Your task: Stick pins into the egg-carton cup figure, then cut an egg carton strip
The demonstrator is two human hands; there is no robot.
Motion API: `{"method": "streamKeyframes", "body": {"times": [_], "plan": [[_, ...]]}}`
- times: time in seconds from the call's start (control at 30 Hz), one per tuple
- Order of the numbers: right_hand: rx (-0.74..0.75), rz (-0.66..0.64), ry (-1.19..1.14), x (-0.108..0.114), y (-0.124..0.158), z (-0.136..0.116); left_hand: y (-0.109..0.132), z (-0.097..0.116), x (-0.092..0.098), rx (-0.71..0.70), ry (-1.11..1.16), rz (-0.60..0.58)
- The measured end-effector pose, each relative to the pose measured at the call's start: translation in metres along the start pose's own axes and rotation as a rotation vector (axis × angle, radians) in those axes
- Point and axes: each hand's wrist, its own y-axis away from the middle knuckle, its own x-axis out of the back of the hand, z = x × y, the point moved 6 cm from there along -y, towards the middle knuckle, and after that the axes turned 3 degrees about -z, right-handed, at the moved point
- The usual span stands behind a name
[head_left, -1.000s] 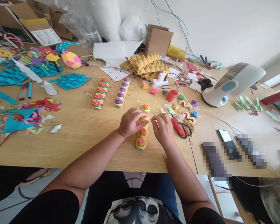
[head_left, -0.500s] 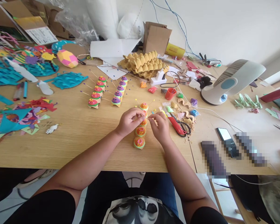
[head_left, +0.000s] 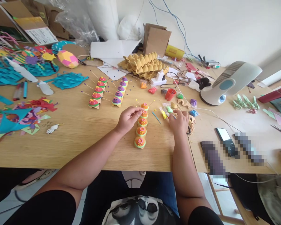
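Seated person at a wooden counter (head_left: 84, 137), seen from above. The caterpillar (head_left: 141, 125) (a row of five orange cups) lies near the front edge, between the two hands. Its long axis runs away from the person, leaning slightly right at the far end. The head cup, with two yellow-tipped pins as feelers, is the far one, so the figure points away from the person.

Left hand (head_left: 127, 119): fingers (head_left: 137, 109) gathered together, pinching the side of the caterpillar at its far cups.

Right hand (head_left: 179, 122): well clear of the caterpillar, palm down over scraps to its right. The fingers are curled under, and whether they grip anything cannot be told.

A blue pin (head_left: 156, 117) lies between caterpillar and right hand. Two more caterpillars (head_left: 109, 92) lie farther back on the left, pointing the same way, with a fan (head_left: 227, 84) at the right.
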Motion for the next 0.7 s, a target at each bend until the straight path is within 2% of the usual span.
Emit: {"method": "streamKeyframes", "body": {"times": [0.07,0.2,0.3,0.4,0.47,0.6,0.7], "plan": [[-0.006,-0.053,0.145,-0.007,0.002,0.009,0.000,0.000,0.000,-0.021,-0.005,-0.017],[-0.009,-0.120,0.210,-0.022,0.003,0.026,0.002,-0.002,-0.005,0.000,0.009,-0.105],[-0.010,-0.043,0.155,-0.019,0.000,0.026,0.003,-0.002,-0.009,0.018,-0.010,-0.160],[0.112,0.100,0.063,-0.007,0.000,0.001,0.002,-0.001,-0.008,0.009,-0.050,-0.140],[0.259,0.111,0.023,-0.003,0.007,-0.025,0.000,-0.003,-0.006,0.021,-0.046,-0.111],[0.514,-0.051,-0.031,-0.012,0.033,-0.074,0.000,-0.009,-0.007,0.069,-0.007,-0.124],[0.678,-0.192,-0.035,-0.021,0.052,-0.096,0.002,-0.010,-0.010,0.065,-0.014,-0.162]]}}
